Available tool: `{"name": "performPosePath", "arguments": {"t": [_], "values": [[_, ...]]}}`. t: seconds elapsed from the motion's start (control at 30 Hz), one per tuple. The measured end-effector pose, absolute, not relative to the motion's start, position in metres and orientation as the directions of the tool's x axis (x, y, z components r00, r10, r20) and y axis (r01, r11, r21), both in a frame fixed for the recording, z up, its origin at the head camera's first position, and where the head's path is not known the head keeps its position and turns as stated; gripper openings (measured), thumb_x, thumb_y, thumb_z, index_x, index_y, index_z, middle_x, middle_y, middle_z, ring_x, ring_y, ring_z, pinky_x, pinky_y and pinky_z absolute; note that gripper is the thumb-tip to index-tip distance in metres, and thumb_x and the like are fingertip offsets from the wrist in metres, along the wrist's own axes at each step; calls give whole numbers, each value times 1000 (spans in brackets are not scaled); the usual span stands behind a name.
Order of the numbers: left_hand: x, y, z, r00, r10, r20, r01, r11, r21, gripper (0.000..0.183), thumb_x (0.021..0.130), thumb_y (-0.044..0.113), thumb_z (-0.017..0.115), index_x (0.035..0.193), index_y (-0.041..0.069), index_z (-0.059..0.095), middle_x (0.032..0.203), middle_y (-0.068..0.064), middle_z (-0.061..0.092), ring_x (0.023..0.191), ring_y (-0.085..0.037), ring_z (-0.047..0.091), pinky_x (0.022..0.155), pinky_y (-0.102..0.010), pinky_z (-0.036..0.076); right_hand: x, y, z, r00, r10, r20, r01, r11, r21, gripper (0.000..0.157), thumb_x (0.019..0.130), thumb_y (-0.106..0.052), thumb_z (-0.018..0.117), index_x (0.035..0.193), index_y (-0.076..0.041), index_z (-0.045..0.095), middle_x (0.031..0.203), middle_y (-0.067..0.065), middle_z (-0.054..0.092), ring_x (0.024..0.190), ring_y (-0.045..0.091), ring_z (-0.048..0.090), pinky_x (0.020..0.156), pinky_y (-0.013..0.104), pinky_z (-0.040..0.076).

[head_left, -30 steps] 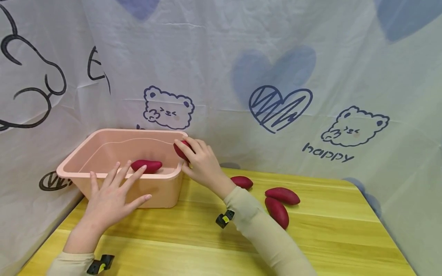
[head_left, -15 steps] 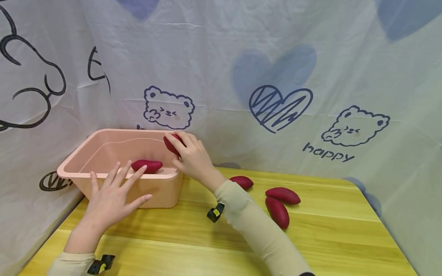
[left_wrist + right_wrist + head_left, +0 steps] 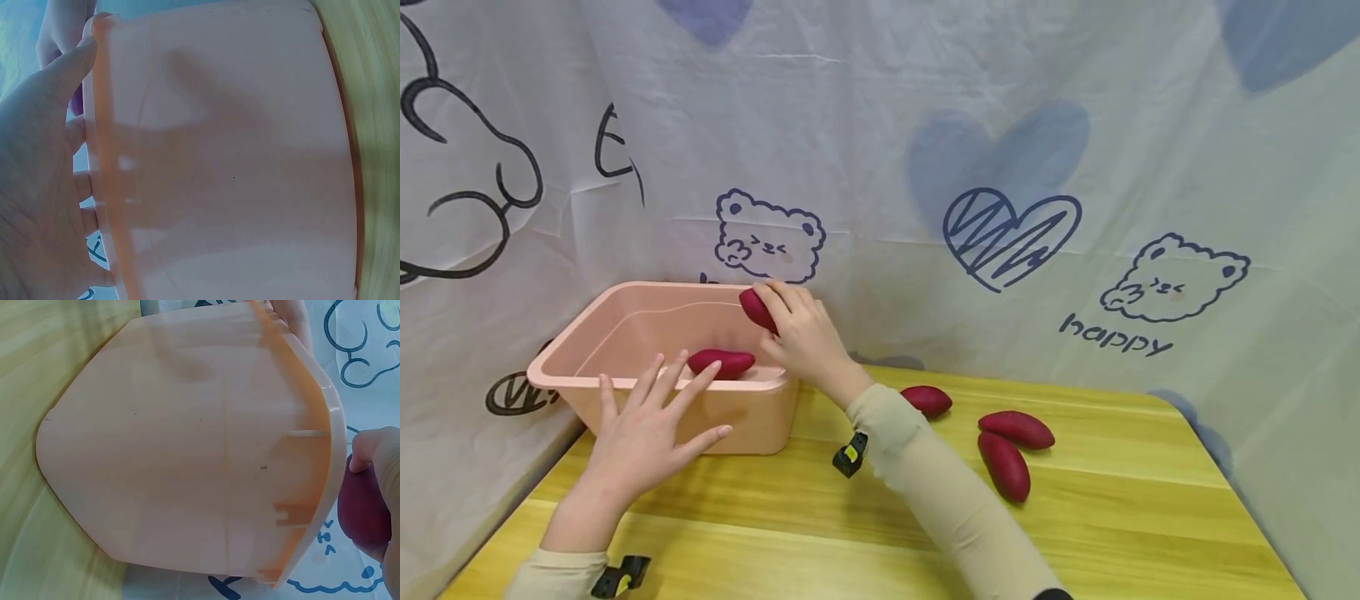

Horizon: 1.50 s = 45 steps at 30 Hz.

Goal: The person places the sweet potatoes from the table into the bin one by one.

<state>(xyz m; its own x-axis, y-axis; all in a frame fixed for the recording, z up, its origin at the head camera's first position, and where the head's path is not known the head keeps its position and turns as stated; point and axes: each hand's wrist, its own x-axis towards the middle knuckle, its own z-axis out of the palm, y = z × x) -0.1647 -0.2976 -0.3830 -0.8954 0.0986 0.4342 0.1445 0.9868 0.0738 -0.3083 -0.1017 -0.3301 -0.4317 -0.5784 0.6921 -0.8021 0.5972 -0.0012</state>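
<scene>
My left hand point(image 3: 643, 442), fingers spread, lies at the near rim of the pink tub point(image 3: 745, 425); my right hand point(image 3: 808, 337) grips a dark-red tuber point(image 3: 756, 309) over its right end. A second tuber point(image 3: 724, 363) lies inside, three further tubers point(image 3: 1017, 429) on the table point(image 3: 1112, 525).

Pale-pink rectangular plastic tub point(image 3: 752, 421) appeared smooth with a faint sheen. Dark-red spindle-shaped sweet potatoes point(image 3: 1004, 467) looked smooth, matt. Yellow wood-grained worktop point(image 3: 1135, 517) was smooth, mildly glossy. White printed cloth backdrop point(image 3: 880, 125) showed creases, matt finish. Beige cloth sleeves point(image 3: 955, 492) looked matt, wrinkled.
</scene>
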Motion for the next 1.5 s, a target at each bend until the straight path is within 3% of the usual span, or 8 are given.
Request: {"name": "performPosePath", "arguments": {"t": [0.27,0.5,1.1,1.5], "values": [[-166,-299,-385,-892,101,440,147,987,71,83,85,67,57,154,40,21,160,-16,26,150,-40,15,107,-75,-18,-313,-113,-332,-407,-587,700,-824,567,-4,55,89,-21,66,141,-11,51,138,9,55,122,24,53,108,37,44],[-164,-298,-383,-901,89,425,134,988,76,83,85,68,57,154,41,22,161,-14,26,150,-38,16,108,-74,-17,-318,-123,-337,-475,-592,651,-805,592,-49,56,91,-23,64,144,-13,47,142,9,53,127,24,52,112,42,38],[-166,-298,-382,-900,97,424,142,987,75,83,86,67,56,155,40,19,161,-15,25,151,-38,12,108,-73,-20,-324,-134,-342,-589,-609,531,-779,603,-172,55,91,-22,67,143,-15,49,145,4,51,131,21,48,114,35,39],[-164,-297,-382,-903,96,418,141,987,77,83,86,67,57,155,40,19,161,-15,25,151,-38,11,108,-72,-21,-322,-133,-344,-592,-603,535,-775,608,-173,55,92,-24,65,144,-17,47,145,4,51,130,20,49,113,34,40]]}}
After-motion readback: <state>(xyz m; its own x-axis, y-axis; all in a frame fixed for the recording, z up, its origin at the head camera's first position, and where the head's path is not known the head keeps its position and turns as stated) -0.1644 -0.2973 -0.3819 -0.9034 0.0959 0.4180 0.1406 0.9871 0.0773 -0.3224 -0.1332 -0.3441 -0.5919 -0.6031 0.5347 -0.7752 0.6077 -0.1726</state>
